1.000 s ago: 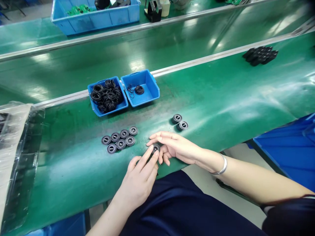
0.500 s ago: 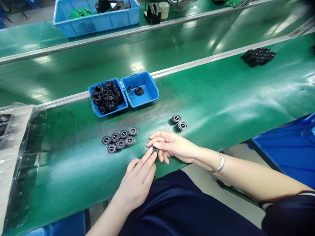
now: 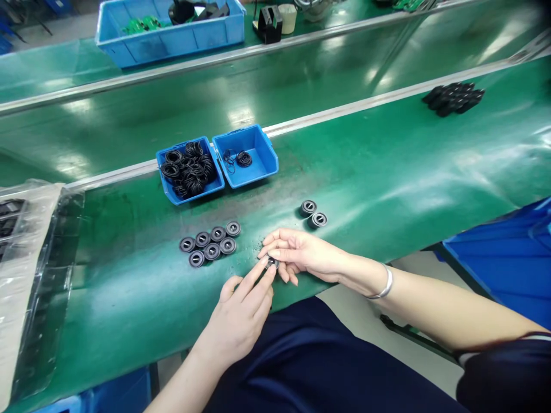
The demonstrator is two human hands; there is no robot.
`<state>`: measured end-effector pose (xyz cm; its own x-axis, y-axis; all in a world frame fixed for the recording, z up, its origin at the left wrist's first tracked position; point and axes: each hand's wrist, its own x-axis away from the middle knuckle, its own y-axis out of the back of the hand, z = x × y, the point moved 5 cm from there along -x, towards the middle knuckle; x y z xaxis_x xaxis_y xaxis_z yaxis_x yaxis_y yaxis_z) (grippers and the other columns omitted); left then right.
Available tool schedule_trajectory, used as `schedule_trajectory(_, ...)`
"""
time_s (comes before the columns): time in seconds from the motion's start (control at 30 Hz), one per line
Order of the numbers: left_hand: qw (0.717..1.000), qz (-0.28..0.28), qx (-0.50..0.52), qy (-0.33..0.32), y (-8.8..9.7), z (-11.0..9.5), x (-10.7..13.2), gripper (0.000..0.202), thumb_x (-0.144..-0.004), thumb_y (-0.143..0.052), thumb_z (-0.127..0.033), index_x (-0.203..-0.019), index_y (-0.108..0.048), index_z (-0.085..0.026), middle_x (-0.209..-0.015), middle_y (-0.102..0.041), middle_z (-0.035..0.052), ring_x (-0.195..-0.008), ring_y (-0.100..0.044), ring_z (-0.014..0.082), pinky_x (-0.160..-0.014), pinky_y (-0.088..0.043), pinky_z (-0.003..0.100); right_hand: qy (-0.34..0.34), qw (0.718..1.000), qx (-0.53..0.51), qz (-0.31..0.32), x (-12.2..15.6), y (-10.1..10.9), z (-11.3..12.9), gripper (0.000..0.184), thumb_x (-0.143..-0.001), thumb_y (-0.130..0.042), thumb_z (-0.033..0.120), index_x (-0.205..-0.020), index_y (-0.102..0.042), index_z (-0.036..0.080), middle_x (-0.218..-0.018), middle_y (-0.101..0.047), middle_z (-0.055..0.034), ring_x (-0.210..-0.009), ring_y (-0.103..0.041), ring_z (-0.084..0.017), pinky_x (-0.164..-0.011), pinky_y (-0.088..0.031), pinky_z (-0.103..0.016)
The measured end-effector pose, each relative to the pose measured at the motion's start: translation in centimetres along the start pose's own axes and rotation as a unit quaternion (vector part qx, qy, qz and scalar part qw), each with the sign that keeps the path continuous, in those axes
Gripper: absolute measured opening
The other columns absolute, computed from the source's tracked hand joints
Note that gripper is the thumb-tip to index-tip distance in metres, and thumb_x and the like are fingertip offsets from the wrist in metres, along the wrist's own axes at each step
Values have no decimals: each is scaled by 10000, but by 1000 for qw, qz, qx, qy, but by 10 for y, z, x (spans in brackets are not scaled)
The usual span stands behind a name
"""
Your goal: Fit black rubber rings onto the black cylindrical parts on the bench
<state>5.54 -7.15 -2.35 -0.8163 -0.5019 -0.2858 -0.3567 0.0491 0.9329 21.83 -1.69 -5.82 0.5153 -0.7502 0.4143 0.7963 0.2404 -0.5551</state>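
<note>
My right hand (image 3: 301,255) pinches a small black round part (image 3: 271,263) just above the green table (image 3: 387,172), near its front edge. The fingertips of my left hand (image 3: 241,315) press on the same part from below. Left of my hands lies a cluster of several black round parts (image 3: 210,244) in two rows. Two more black round parts (image 3: 313,213) sit just behind my right hand. Further back stand two small blue bins side by side: the left bin (image 3: 166,186) is heaped with black rubber rings, the right bin (image 3: 267,158) holds only a few.
A clear plastic bag (image 3: 30,275) with dark trays lies at the table's left end. A pile of black parts (image 3: 454,97) lies far right. A large blue crate (image 3: 172,34) stands on the far bench. A blue bin (image 3: 508,264) sits low to my right.
The hands have shifted slightly and drawn closer about the black part. The view has tilted a little. Nothing else has moved.
</note>
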Motion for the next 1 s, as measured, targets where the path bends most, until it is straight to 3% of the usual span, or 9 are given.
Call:
schedule_trajectory(0.17, 998, -29, -16, 50, -8, -7, 1, 325, -988, -402, -97, -1162, -671, -148, -1473, -541, 106, -1416, -440, 241, -942, -352, 372, 34, 999, -12, 15, 4, -1, -1, 266, -955, -644, 278, -1161, -533, 151, -1288, -619, -150, -679, -695, -108, -512, -594, -221)
schedule_trajectory(0.33, 997, -53, 12, 61, -11, -7, 3, 299, -1002, -412, -90, -1175, -652, -128, -1489, -520, 126, -1408, -457, 226, -975, -353, 361, 31, 999, -6, 7, 3, 0, -2, 256, -930, -679, 259, -1112, -536, 150, -1226, -653, -128, -573, -656, -73, -470, -563, -204)
schedule_trajectory(0.43, 998, -33, 17, 48, -6, -1, 3, 310, -990, -409, -62, -1173, -649, -133, -1483, -528, 120, -1429, -430, 243, -971, -347, 368, 22, 1000, 0, -3, 1, 0, -2, 245, -928, -680, 257, -1092, -535, 148, -1190, -662, -116, -533, -640, -68, -448, -548, -201)
schedule_trajectory(0.53, 999, -15, 6, 36, -4, -1, 2, 338, -988, -385, -55, -1187, -646, -133, -1486, -524, 114, -1436, -419, 246, -962, -338, 375, 37, 999, -3, 0, 2, 0, -3, 261, -942, -664, 258, -1137, -527, 149, -1238, -644, -136, -618, -677, -93, -505, -584, -222)
schedule_trajectory(0.67, 997, -52, -20, 55, -7, -7, -1, 314, -1007, -408, -107, -1196, -655, -153, -1471, -545, 85, -1397, -465, 207, -950, -330, 353, 64, 997, -16, 26, 5, 1, -5, 305, -953, -654, 252, -1215, -522, 166, -1385, -562, -161, -751, -698, -104, -610, -610, -240)
schedule_trajectory(0.8, 996, -59, -13, 61, -9, -6, -2, 264, -995, -462, -120, -1153, -669, -165, -1460, -560, 76, -1389, -474, 208, -953, -337, 345, 53, 998, -10, 21, 4, 2, -6, 303, -947, -667, 259, -1202, -538, 158, -1256, -637, -133, -690, -680, -88, -587, -592, -225)
schedule_trajectory(1.0, 1000, 8, 11, 14, -5, 3, -3, 322, -983, -381, -65, -1137, -657, -128, -1497, -513, 119, -1463, -367, 283, -966, -349, 397, 44, 999, -9, 10, 3, 0, -5, 300, -938, -677, 284, -1168, -538, 151, -1103, -678, -106, -664, -679, -106, -561, -591, -232)
